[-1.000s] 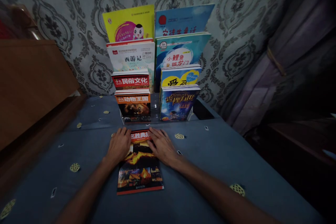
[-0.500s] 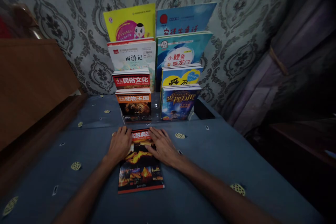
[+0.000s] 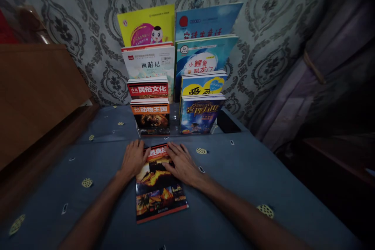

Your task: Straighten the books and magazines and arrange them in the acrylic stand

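Observation:
A dark paperback book (image 3: 161,179) with a red title band and a golden landscape on its cover lies flat on the blue cloth, slightly turned. At its upper left edge rests my left hand (image 3: 134,159), open, fingers pointing away from me and the thumb over the cover. My right hand (image 3: 183,165) lies open across the upper right edge, its fingers stretched out and its thumb on the picture. Just beyond, a book with a lion cover (image 3: 150,119) and a blue book (image 3: 200,115) stand upright at the front of two rows.
Behind them, several books rise in tiers in a clear rack, up to a yellow-green book (image 3: 146,23) and a blue one (image 3: 206,19) near the patterned wall (image 3: 269,19). A dark flat object (image 3: 228,122) lies right of the rack. A brown wooden panel (image 3: 38,97) stands left; a curtain (image 3: 293,86) hangs right.
The book's near end has swung a little to the right and toward me, so it lies more askew. My left hand has shifted slightly; my right hand has stayed nearly still.

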Demonstrator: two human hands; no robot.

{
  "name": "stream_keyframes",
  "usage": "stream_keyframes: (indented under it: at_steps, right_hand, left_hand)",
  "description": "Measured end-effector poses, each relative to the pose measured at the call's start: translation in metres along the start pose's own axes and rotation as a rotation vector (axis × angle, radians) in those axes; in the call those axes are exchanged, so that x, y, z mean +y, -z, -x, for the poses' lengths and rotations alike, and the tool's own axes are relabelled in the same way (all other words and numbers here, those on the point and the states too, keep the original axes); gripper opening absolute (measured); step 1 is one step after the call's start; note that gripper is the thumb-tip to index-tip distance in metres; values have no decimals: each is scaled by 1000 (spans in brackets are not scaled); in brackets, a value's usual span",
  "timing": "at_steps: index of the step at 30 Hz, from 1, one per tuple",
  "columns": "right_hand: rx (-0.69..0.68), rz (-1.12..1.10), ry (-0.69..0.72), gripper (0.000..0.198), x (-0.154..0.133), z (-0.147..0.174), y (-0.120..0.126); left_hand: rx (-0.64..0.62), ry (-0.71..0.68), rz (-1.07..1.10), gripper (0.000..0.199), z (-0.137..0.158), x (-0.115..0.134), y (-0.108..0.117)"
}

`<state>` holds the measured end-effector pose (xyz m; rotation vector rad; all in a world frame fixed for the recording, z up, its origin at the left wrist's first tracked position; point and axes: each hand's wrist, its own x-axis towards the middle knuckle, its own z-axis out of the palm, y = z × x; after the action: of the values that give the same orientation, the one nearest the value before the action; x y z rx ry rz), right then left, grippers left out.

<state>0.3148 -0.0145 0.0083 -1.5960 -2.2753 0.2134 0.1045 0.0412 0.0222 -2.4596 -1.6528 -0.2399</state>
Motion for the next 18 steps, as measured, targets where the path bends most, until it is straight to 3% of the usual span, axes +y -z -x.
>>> stream_keyframes:
  at_steps: [9, 18]
  right_hand:
    - [-17, 19, 12, 55, -3, 3, 1]
    - [-37, 10, 17, 52, -1, 3, 3]
  left_hand:
    - [-204, 111, -4, 45, 1, 4, 20]
    - [-245, 172, 17, 53, 3, 5, 29]
